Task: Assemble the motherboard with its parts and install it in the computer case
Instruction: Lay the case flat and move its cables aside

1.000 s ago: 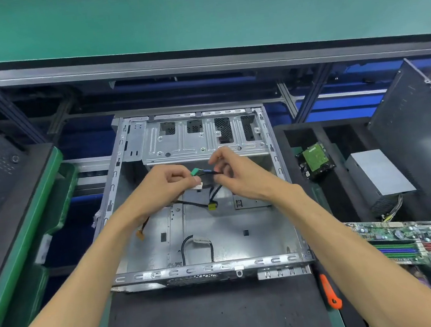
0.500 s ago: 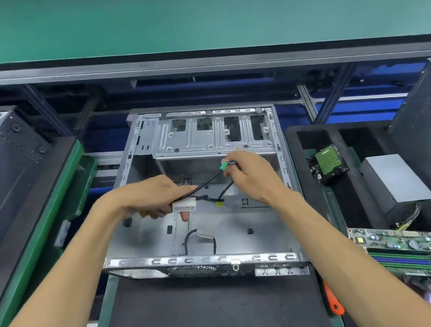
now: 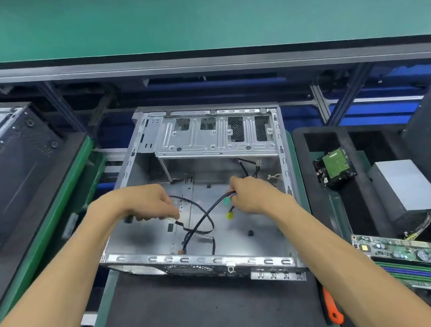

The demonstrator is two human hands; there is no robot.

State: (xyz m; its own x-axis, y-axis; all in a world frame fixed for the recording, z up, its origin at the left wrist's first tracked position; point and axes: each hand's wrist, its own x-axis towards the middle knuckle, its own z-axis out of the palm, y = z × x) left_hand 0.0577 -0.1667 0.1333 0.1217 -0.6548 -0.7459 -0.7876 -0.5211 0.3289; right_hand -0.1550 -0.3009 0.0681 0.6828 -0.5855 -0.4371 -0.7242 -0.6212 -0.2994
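Computer case (image 3: 213, 190): is being kept open side up on a dark mat (image 3: 199, 313), in the middle of the view; its long axis is running from the near rail toward the drive cage (image 3: 215, 136) at the far end.
Motherboard (image 3: 418, 255): is lying flat at the lower right, outside the case, its long axis angled down toward the right edge.
Left hand (image 3: 146, 202): is being held inside the case, fingers pinched together on a thin black cable (image 3: 199, 219).
Right hand (image 3: 252, 194): is being held near the right wall, fingers closed on a cable bundle; a green plug (image 3: 226, 202) and a yellow plug (image 3: 229, 215) are hanging just below it.
Foam tray (image 3: 349, 215): is holding a hard drive (image 3: 334, 167) and what is possibly a power supply (image 3: 407, 187).
Surface and room: a green bench (image 3: 192, 12) is stretching across the far side; an orange-handled tool (image 3: 332, 307) is lying beside the mat.
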